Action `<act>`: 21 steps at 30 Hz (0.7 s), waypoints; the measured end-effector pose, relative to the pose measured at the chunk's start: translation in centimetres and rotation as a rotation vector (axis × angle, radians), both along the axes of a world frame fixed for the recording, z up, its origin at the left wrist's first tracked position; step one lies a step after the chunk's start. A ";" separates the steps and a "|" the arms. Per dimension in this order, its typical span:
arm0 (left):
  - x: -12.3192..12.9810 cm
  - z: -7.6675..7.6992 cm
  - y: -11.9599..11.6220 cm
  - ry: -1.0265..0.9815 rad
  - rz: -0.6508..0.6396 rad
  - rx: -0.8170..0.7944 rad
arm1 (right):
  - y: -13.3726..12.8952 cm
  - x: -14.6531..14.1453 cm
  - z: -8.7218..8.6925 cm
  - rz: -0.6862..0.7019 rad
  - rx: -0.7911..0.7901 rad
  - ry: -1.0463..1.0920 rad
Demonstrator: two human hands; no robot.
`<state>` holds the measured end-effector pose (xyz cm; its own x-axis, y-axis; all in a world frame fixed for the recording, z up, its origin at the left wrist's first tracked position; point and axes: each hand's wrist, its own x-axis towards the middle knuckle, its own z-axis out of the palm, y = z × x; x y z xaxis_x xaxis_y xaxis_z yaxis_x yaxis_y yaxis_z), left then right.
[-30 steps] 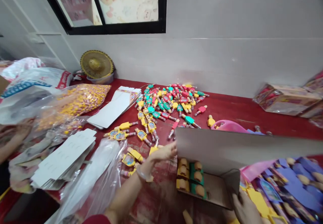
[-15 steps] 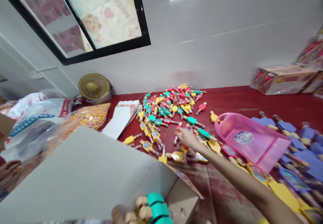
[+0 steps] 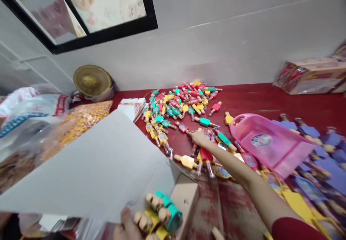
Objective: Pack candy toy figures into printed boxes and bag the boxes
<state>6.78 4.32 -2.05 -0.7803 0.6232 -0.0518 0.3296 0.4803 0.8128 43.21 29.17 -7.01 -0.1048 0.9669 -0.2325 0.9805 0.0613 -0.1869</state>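
Several popsicle-shaped toys with tan heads and clear tubes lie across the red table (image 3: 243,103). Over them reaches my right hand (image 3: 198,138), fingertips closed at the near end of a red toy (image 3: 182,127); its palm side is hidden. At the bottom edge, my left hand (image 3: 127,227) grips a cardboard box (image 3: 183,193) with a large white flap (image 3: 102,168). Green toys (image 3: 171,211) and yellow toys (image 3: 154,220) sit in the box mouth beside my left thumb.
A pink scoop (image 3: 270,142) rests at right, by purple toys (image 3: 329,164) and yellow toys (image 3: 300,204). Boxed packs (image 3: 310,75) stand against the wall. At left are a bag of small yellow pieces (image 3: 81,121), flat cartons (image 3: 131,108) and another person's hands (image 3: 16,168).
My right hand has shifted slightly away from me, to the end of the red toy. The box and flap have tilted and moved left with my left hand; the green toys in it have turned.
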 end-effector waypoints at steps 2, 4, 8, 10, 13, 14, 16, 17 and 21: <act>1.5 0.6 -0.3 0.071 0.073 0.064 | -4.0 0.8 0.0 0.051 0.001 -0.027; 2.9 1.4 0.2 0.077 0.061 0.232 | -8.4 1.2 -0.1 0.079 0.001 -0.046; 5.2 1.7 1.7 -0.062 -0.058 0.471 | -17.3 1.7 -0.2 0.091 -0.035 -0.056; 6.1 1.1 2.6 -0.134 -0.154 0.467 | -20.8 1.9 0.3 0.070 -0.076 -0.062; 7.6 -0.2 4.2 -0.270 -0.317 0.433 | -23.4 2.3 1.9 -0.016 -0.107 -0.083; 8.1 -0.5 4.9 -0.319 -0.357 0.444 | -23.4 2.4 2.5 -0.060 -0.100 -0.091; 9.1 -0.7 6.3 -0.392 -0.416 0.481 | -22.4 2.4 3.5 -0.153 -0.077 -0.098; 9.4 -0.5 7.0 -0.407 -0.435 0.492 | -21.5 2.2 3.7 -0.194 -0.073 -0.096; 9.5 1.2 7.6 -0.322 -0.564 0.497 | -18.3 0.7 3.3 -0.303 -0.126 -0.058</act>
